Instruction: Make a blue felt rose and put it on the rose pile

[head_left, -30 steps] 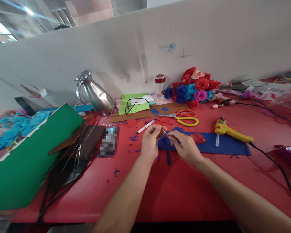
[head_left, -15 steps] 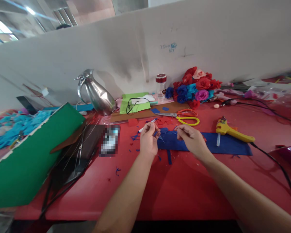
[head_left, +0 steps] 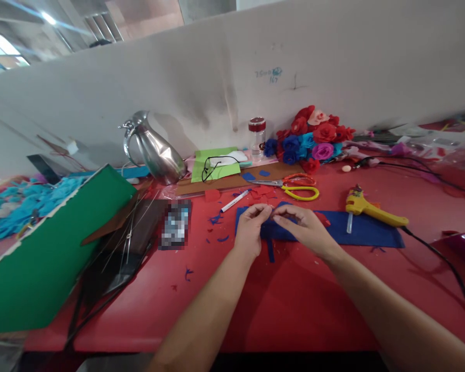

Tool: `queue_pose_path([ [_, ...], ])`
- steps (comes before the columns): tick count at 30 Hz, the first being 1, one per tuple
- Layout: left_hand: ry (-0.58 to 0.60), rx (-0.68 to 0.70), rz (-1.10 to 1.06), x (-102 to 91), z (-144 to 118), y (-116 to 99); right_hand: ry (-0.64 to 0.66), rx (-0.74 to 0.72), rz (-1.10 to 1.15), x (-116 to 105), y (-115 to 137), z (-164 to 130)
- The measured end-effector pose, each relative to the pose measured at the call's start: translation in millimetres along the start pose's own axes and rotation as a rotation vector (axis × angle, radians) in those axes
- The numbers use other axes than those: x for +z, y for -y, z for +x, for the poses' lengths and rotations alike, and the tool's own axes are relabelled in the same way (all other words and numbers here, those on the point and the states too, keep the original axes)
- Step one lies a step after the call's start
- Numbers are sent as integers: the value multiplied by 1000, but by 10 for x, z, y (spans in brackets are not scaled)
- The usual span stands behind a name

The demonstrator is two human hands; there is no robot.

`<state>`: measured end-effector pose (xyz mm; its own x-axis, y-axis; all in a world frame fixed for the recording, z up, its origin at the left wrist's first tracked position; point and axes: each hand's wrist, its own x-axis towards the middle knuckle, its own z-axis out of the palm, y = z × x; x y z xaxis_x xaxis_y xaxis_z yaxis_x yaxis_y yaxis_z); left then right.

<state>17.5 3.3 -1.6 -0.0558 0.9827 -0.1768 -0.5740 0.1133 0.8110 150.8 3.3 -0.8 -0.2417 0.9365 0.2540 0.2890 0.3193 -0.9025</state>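
Both hands slid back together, left hand (head_left: 251, 230) and right hand (head_left: 306, 229) meeting fingertip to fingertip, grip pinching something tiny I can't make out over the blue felt sheet (head_left: 356, 232) on the red table (head_left: 294, 310), scissors (head_left: 294, 187) just beyond.

Red worktable (head_left: 294, 310), scuffed grey partition wall (head_left: 333, 62) behind, ceiling strip lights (head_left: 46, 18) top-left

Both hands (head_left: 279, 227) on blue felt (head_left: 356, 232)
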Motion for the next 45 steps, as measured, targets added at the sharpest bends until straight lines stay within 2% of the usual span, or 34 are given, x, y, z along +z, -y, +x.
queue_pose_path([
  [2, 8, -16, -13, -4, 0, 5, 24, -25, 24, 47, 10, -16],
  [5, 32, -39, -29, -8, -13, 11, -20, -44, 35, 92, -6, -24],
  [11, 54, -48, -38, -4, -28, -1, -36, -15, -44, 90, -20, -22],
  [16, 21, -26, -123, -52, 29, -131, -160, 36, -4, 57, -4, -13],
  [18, 10, -18, -129, -83, 51, -196, -221, 90, 111, 31, -5, 3],
  [21, 40, -24, -112, -110, 60, -254, -283, 227, 411, -23, -17, 41],
  [26, 137, -78, -57, -80, 20, -212, -205, 372, 859, -107, -48, 100],
  [31, 200, -122, 3, -59, 2, -138, -197, 444, 1025, -123, -71, 116],
  [33, 191, -117, 12, -67, 13, -137, -257, 425, 1003, -127, -81, 115],
  [37, 137, -103, 1, -93, 44, -191, -522, 305, 819, -174, -75, 118],
  [39, 102, -80, 10, -97, 49, -224, -585, 259, 801, -209, -39, 123],
  [41, 67, -53, 52, -83, 34, -235, -537, 238, 886, -231, 27, 122],
  [43, 65, -59, 119, -51, -3, -214, -406, 240, 1012, -230, 113, 108],
  [45, 110, -112, 173, -11, -52, -163, -260, 251, 1119, -209, 199, 81],
])
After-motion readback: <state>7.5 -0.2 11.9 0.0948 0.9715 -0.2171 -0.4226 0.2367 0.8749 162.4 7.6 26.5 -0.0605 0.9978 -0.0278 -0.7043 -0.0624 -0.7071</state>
